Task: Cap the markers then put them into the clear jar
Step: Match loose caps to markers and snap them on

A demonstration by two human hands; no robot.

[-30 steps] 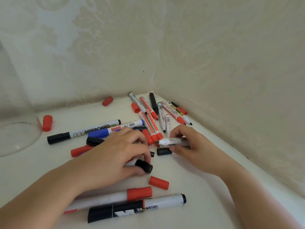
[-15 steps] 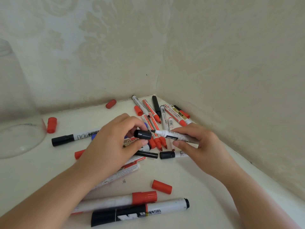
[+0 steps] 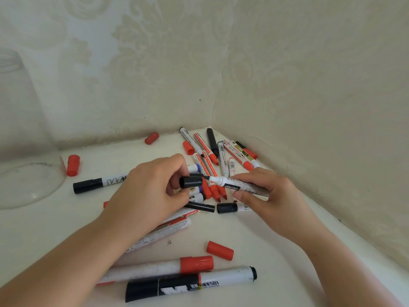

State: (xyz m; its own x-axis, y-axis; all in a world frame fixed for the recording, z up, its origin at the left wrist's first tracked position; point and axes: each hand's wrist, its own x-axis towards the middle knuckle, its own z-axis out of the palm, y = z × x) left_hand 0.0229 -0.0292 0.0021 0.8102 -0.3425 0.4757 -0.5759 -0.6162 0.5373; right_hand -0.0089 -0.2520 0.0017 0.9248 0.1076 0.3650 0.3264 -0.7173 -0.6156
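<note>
The left hand [image 3: 152, 191] pinches a small black plastic cap [image 3: 191, 182] between its thumb and fingers. The right hand [image 3: 269, 196] grips a white marker with a black label [image 3: 238, 185] and holds it lying sideways above the table. The marker's dark tip points to 9 o'clock, right at the open mouth of the black cap. The tip and the cap are very close, but the cap is not on.

The big clear jar [image 3: 26, 138] stands at 9 o'clock from the hands, well apart from them, at the left edge of the white table [image 3: 276, 273]. I see no markers in it.

Under and behind the hands lies a messy pile of thin markers [image 3: 212, 151], some red and some black, in the corner at 12 o'clock. A loose red cap [image 3: 220, 250] lies at 6 o'clock from the hands. Nearer still lie a white marker with a red cap [image 3: 168, 268] and, just beside it, a fat black and white marker [image 3: 194, 284]. Two more red caps lie by the wall, one [image 3: 73, 165] next to the jar and one [image 3: 151, 138] at 12 o'clock. A long marker with a black cap [image 3: 97, 183] sticks out at 9 o'clock from under the left hand.
</note>
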